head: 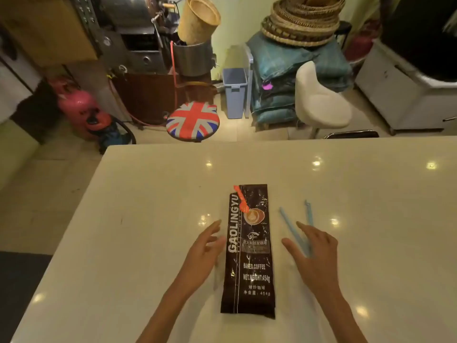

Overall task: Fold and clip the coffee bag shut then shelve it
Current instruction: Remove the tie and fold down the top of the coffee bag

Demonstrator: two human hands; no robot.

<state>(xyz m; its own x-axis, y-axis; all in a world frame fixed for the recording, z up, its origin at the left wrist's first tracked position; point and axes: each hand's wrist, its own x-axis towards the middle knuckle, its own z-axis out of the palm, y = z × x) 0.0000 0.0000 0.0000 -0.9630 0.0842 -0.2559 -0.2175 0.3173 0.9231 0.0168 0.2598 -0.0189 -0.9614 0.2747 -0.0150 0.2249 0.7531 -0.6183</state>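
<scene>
The coffee bag point(248, 251) lies flat on the glossy cream table point(148, 194), lengthways, its bottom end toward the near edge and its top end pointing at the far edge, right between the two hands. The left hand point(202, 253) hovers just beside the bag's left side, fingers spread and loose, gripping nothing; whether its fingertips brush the bag I cannot tell. The right hand point(314, 256) is open too, palm down, near the bag's right side, its fingers lying over the near end of a pale blue clip point(295, 229), a thin plastic piece splayed open in a narrow V. An orange clip point(241, 198), also slim plastic, rests slantwise on the bag's upper left corner. The bag is long, narrow and black, shiny crinkled foil with white lettering and a printed cup of coffee. The table's surface is smooth and throws back small spots of lamp light
</scene>
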